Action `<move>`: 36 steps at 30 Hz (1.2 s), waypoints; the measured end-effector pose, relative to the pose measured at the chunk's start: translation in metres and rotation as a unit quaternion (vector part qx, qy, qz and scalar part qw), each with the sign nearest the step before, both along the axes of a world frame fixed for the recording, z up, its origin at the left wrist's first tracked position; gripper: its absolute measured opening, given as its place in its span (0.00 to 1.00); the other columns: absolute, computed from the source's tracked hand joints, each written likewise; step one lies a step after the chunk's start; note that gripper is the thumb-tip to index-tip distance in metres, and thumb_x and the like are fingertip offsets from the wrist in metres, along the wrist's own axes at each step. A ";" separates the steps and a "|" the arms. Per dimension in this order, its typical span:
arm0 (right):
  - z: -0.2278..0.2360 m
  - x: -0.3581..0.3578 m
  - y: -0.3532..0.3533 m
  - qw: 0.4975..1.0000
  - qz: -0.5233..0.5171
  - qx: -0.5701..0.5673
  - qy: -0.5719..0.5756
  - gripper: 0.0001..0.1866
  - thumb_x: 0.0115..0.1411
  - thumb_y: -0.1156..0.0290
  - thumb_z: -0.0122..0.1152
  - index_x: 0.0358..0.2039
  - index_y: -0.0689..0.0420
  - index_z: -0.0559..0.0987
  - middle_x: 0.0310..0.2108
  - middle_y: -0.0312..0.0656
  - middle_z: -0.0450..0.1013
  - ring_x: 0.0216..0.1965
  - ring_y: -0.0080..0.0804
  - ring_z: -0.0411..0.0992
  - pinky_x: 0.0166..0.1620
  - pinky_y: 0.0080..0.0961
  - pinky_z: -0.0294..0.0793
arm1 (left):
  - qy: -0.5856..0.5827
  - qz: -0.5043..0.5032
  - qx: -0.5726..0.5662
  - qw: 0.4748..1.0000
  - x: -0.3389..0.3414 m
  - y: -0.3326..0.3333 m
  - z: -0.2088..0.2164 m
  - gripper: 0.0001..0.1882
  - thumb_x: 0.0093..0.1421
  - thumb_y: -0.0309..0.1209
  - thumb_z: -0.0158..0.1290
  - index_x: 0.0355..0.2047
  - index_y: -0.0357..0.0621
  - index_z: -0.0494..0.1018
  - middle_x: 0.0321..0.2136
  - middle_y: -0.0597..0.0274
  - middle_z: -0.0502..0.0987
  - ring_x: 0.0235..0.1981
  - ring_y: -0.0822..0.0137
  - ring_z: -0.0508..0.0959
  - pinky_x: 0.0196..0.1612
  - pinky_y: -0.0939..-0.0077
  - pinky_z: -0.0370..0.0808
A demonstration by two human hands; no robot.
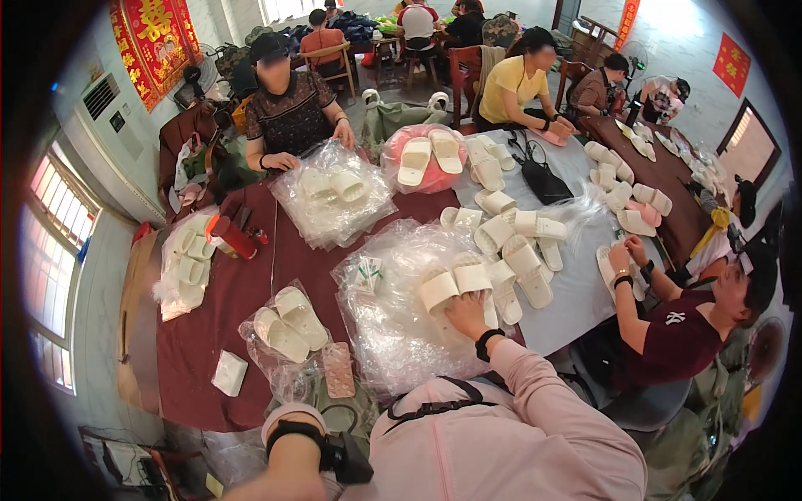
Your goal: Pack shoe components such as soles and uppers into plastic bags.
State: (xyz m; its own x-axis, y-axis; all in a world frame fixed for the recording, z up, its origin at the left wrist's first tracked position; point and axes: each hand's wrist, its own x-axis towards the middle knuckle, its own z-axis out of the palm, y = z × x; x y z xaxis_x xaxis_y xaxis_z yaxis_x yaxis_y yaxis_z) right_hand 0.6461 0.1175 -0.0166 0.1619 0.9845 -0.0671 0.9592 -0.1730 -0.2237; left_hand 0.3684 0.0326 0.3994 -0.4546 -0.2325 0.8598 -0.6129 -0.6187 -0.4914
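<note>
A pair of cream slippers [440, 290] lies on a pile of clear plastic bags [384, 326]. My right hand [469, 314] grips this pair, its fingers at the slipper openings and partly hidden inside them. My left hand [282, 483] is low at the bottom edge, below a black wristband; its fingers fall outside the picture. Ahead of it, another pair of cream slippers [291, 326] sits in clear plastic on the dark red tablecloth [209, 334]. Beside that pair lies a pink patterned phone case [338, 370].
Several loose slippers [526, 267] spread over the grey cloth to the right. A white packet [229, 373] and a red cylindrical container [231, 237] are on the left. Across the table a person [292, 117] handles bagged slippers; another person [677, 326] works close at right.
</note>
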 end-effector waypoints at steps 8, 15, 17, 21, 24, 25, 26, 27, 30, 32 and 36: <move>0.024 0.032 -0.029 0.823 -0.052 0.331 0.458 0.18 0.52 0.71 0.55 0.44 0.61 0.70 0.44 0.50 0.66 0.49 0.45 0.62 0.53 0.33 0.58 | 0.745 0.215 -0.418 0.473 0.033 0.102 -0.292 0.15 0.57 0.31 0.46 0.45 0.45 0.70 0.40 0.51 0.73 0.40 0.57 0.74 0.42 0.70 0.70; 0.102 0.034 -0.082 0.879 0.015 -0.080 0.470 0.28 0.52 0.64 0.58 0.52 0.61 0.65 0.51 0.45 0.64 0.52 0.33 0.60 0.56 0.28 0.56 | 0.830 0.410 -0.131 0.355 0.021 0.077 -0.447 0.23 0.54 0.46 0.49 0.51 0.63 0.65 0.55 0.52 0.59 0.55 0.39 0.57 0.53 0.46 0.58; 0.104 0.027 -0.095 0.847 0.050 -0.127 0.513 0.31 0.50 0.63 0.60 0.53 0.60 0.64 0.54 0.44 0.62 0.54 0.32 0.59 0.57 0.26 0.54 | 0.834 0.413 -0.134 0.342 0.024 0.081 -0.462 0.26 0.52 0.48 0.50 0.51 0.59 0.65 0.54 0.52 0.61 0.55 0.40 0.58 0.53 0.48 0.59; 0.115 0.009 -0.102 0.782 0.128 -0.277 0.543 0.29 0.50 0.67 0.59 0.53 0.61 0.65 0.53 0.42 0.63 0.54 0.28 0.59 0.57 0.24 0.53 | 0.870 0.298 -0.203 0.336 0.032 0.095 -0.453 0.28 0.49 0.48 0.52 0.49 0.50 0.67 0.52 0.52 0.64 0.54 0.40 0.58 0.53 0.53 0.60; 0.116 -0.005 -0.098 0.737 0.120 -0.346 0.568 0.28 0.52 0.68 0.58 0.53 0.61 0.65 0.51 0.39 0.65 0.51 0.26 0.60 0.56 0.23 0.54 | 0.834 0.317 -0.167 0.420 0.015 0.102 -0.463 0.24 0.52 0.41 0.49 0.49 0.47 0.66 0.51 0.51 0.65 0.54 0.48 0.62 0.53 0.56 0.60; 0.113 -0.010 -0.097 0.724 0.142 -0.353 0.575 0.27 0.52 0.68 0.57 0.52 0.61 0.65 0.51 0.38 0.66 0.50 0.25 0.61 0.55 0.23 0.55 | 0.795 0.354 -0.098 0.483 0.011 0.104 -0.466 0.22 0.54 0.39 0.47 0.49 0.46 0.67 0.51 0.51 0.66 0.53 0.51 0.64 0.54 0.57 0.61; 0.110 -0.015 -0.097 0.711 0.164 -0.360 0.581 0.26 0.53 0.68 0.56 0.52 0.61 0.66 0.50 0.37 0.67 0.49 0.24 0.62 0.54 0.22 0.56 | 0.794 0.267 -0.268 0.475 0.007 0.105 -0.468 0.19 0.58 0.37 0.42 0.48 0.43 0.68 0.50 0.49 0.67 0.51 0.53 0.67 0.54 0.61 0.61; 0.104 -0.019 -0.096 0.710 0.170 -0.361 0.579 0.26 0.53 0.68 0.56 0.52 0.61 0.66 0.50 0.37 0.67 0.49 0.24 0.62 0.54 0.22 0.56 | 0.793 0.271 -0.271 0.474 0.002 0.103 -0.469 0.19 0.58 0.37 0.42 0.48 0.43 0.68 0.50 0.49 0.67 0.51 0.53 0.67 0.54 0.61 0.61; 0.084 -0.012 -0.101 0.728 0.200 -0.363 0.546 0.23 0.54 0.68 0.55 0.50 0.61 0.68 0.48 0.38 0.68 0.47 0.24 0.63 0.52 0.23 0.59 | 0.771 0.167 -0.475 0.389 0.023 0.099 -0.422 0.20 0.61 0.37 0.39 0.50 0.40 0.65 0.50 0.46 0.67 0.51 0.50 0.66 0.56 0.65 0.60; 0.081 -0.013 -0.105 0.782 0.184 -0.310 0.509 0.20 0.55 0.66 0.53 0.47 0.61 0.71 0.44 0.39 0.71 0.43 0.24 0.65 0.49 0.24 0.62 | 0.722 0.158 -0.513 0.437 0.018 0.092 -0.410 0.20 0.63 0.36 0.38 0.51 0.39 0.63 0.51 0.45 0.65 0.53 0.49 0.64 0.56 0.68 0.59; 0.083 -0.015 -0.100 0.811 0.150 -0.255 0.505 0.19 0.56 0.63 0.51 0.45 0.61 0.73 0.41 0.43 0.73 0.41 0.29 0.68 0.46 0.25 0.64 | 0.702 0.177 -0.503 0.471 0.016 0.089 -0.397 0.19 0.63 0.34 0.37 0.53 0.41 0.62 0.51 0.44 0.65 0.54 0.50 0.63 0.57 0.68 0.59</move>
